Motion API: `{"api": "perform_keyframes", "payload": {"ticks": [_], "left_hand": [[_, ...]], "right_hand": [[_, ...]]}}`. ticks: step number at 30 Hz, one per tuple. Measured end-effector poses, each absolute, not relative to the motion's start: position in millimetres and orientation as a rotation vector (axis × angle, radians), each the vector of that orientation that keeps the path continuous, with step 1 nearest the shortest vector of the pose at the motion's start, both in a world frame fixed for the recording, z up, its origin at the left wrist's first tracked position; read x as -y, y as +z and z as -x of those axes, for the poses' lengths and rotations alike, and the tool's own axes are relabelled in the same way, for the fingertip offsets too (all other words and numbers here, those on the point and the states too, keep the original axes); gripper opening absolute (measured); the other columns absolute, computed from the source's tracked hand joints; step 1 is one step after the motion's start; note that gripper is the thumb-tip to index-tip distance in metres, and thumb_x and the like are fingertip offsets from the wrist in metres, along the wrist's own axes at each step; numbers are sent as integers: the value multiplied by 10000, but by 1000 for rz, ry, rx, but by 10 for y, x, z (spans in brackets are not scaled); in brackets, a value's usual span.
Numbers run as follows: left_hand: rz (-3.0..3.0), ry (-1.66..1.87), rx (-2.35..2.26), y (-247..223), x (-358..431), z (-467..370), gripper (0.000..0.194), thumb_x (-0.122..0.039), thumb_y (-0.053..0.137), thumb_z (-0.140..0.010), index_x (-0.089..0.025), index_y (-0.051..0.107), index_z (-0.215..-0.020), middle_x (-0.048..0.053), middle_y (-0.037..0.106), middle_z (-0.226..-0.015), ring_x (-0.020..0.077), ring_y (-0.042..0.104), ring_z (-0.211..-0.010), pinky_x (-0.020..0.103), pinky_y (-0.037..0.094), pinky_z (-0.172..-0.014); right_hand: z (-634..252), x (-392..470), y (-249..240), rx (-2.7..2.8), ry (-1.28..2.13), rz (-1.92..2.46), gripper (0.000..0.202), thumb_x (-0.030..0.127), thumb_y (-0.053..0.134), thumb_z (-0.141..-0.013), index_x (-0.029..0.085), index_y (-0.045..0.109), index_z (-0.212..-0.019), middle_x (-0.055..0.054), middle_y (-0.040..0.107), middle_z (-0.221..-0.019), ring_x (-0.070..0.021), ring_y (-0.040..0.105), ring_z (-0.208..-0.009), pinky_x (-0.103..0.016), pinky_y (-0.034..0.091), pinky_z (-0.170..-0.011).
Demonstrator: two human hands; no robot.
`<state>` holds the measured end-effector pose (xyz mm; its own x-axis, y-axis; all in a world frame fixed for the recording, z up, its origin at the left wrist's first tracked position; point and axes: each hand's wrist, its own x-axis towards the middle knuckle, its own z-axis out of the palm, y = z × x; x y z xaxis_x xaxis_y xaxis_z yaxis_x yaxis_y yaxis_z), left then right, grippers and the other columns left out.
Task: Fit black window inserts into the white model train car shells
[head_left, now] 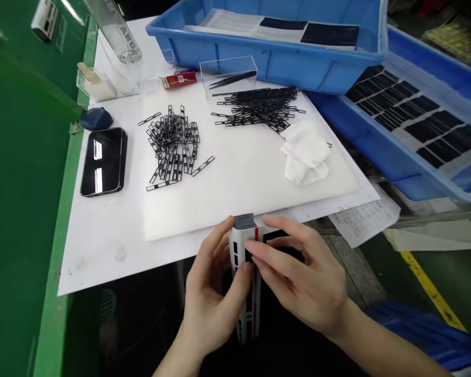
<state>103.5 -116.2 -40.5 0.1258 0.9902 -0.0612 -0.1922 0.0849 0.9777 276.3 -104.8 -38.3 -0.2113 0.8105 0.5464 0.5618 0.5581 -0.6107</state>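
Upright at the near table edge is a white model train car body (238, 248) with black windows and a red stripe; its dark grey end faces up. My left hand (214, 293) is closed around it, thumb on the near side and fingers on the left. From the right, my right hand (302, 275) grips the upper part, fingertips pressing near the red stripe. Whether a small part is also between those fingertips is hidden. Beyond the hands, a pile of thin black window-frame strips (175, 144) lies on a white foam mat (235, 173).
More black strips (259, 107) lie at the back, beside a crumpled white cloth (306, 152). Blue bins (282, 65) stand behind and right. A black case (104, 161), red lighter (179, 80), clear box (228, 70) and bottle (120, 34) are around the mat. A green wall (19, 157) borders the left.
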Motion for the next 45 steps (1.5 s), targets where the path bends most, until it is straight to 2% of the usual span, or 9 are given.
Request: {"api": "perform_keyframes", "payload": {"ticks": [5,12,20,25,27,30,35,38,45], "left_hand": [[-1082,1105,-977,-411,1133,-984,642,-109,675,-1006,-399,512,-1555,46,631,-1538,227,672,-1328,286,574,-1101],[-1029,1071,-888,-427,1074,-939,687,-72,693,-987,-415,514,-1554,12,648,-1527,242,636,-1381,333,571,-1138],[-1048,1100,-872,-476,1056,-920,667,-86,692,-989,-402,523,-1551,30,646,-1530,273,681,-1326,405,590,-1119],[-1025,1136,-902,-472,1057,-944,646,-89,710,-977,-396,555,-1524,46,698,-1456,253,749,-1207,355,645,-1002],[-1030,1163,-906,-473,1058,-956,634,-85,709,-977,-385,568,-1517,50,744,-1371,244,763,-1172,326,653,-955],[-1037,1192,-936,-485,1067,-965,635,-92,728,-966,-373,576,-1515,59,780,-1281,255,779,-1130,304,666,-867],[-1031,1195,-929,-521,1079,-958,638,-105,735,-965,-373,571,-1520,70,751,-1366,267,770,-1170,340,664,-948],[-1042,1187,-951,-524,1077,-947,638,-121,749,-960,-361,568,-1522,80,749,-1376,285,766,-1187,353,670,-952],[-1032,1185,-920,-496,1058,-945,614,-102,726,-974,-378,583,-1503,59,734,-1409,279,751,-1222,390,650,-1019]], "right_hand": [[-2719,965,-260,1847,397,1260,258,36,680,-912,180,757,-1112,-92,548,-1092,-209,622,-974,-373,589,-760],[-2664,846,-68,1877,527,1286,186,-20,595,-827,151,652,-875,-69,584,-939,-203,593,-901,-386,550,-815],[-2740,1037,-26,1683,992,1289,203,126,697,-895,255,542,-920,-12,648,-914,-187,635,-838,-343,536,-737],[-2791,1156,-138,1309,1492,1159,316,149,789,-906,289,629,-1139,33,755,-903,-155,720,-807,-286,576,-705],[-2832,1166,-176,1261,1606,1086,244,140,793,-907,275,711,-1094,27,785,-891,-155,746,-838,-285,603,-752],[-2955,1193,-217,1275,1628,1050,105,157,805,-909,259,813,-930,-2,805,-912,-158,750,-840,-282,613,-759],[-3145,1267,-232,1026,1506,1016,188,223,745,-977,362,831,-1071,7,768,-835,-134,720,-675,-231,595,-562],[-3034,1248,-196,1005,1570,1266,181,234,722,-995,316,828,-1117,4,758,-804,-107,698,-642,-185,597,-550],[-2621,1098,-149,820,1638,1336,230,191,904,-787,207,774,-977,31,771,-747,-72,642,-492,-126,556,-432]]}}
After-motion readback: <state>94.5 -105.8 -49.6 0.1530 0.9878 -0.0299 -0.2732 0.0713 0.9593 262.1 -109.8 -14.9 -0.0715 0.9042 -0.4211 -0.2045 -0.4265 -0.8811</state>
